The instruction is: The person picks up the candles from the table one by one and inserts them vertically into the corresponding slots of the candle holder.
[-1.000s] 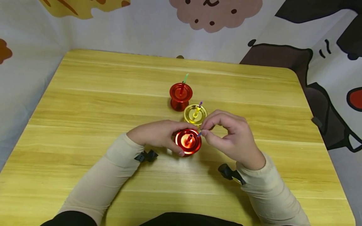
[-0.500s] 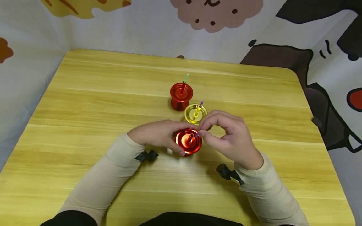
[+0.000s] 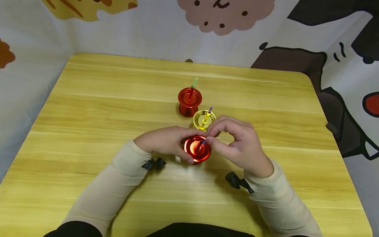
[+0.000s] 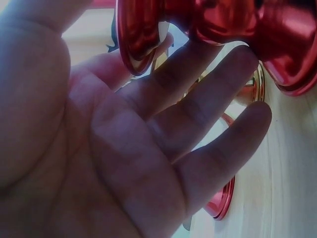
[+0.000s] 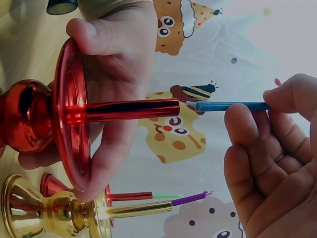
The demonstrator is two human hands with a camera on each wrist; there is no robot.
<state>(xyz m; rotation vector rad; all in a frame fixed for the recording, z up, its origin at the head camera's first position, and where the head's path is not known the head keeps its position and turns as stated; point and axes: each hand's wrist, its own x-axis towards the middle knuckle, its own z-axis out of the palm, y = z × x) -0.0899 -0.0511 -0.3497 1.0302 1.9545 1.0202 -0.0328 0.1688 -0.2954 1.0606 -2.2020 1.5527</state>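
A red metal candle holder (image 3: pixel 197 149) stands near the table's front middle. My left hand (image 3: pixel 165 141) grips it by the stem, fingers curled round it (image 4: pixel 198 94). My right hand (image 3: pixel 237 141) pinches a thin blue candle (image 5: pixel 230 106) between thumb and forefinger. The candle's tip sits at the mouth of the holder's red tube (image 5: pixel 129 110). A gold holder (image 3: pixel 204 119) with a purple candle stands just behind, touching my right fingers. Further back a second red holder (image 3: pixel 189 100) carries a green candle (image 3: pixel 194 82).
The yellow wooden table (image 3: pixel 103 108) has raised cartoon-print walls (image 3: pixel 148 29) on the left, back and right sides. Black wrist camera mounts (image 3: pixel 154 163) sit by both sleeves.
My right hand has moved slightly left, bringing the blue candle's tip closer in to the tube of the near red holder. The left hand and the holders have stayed put.
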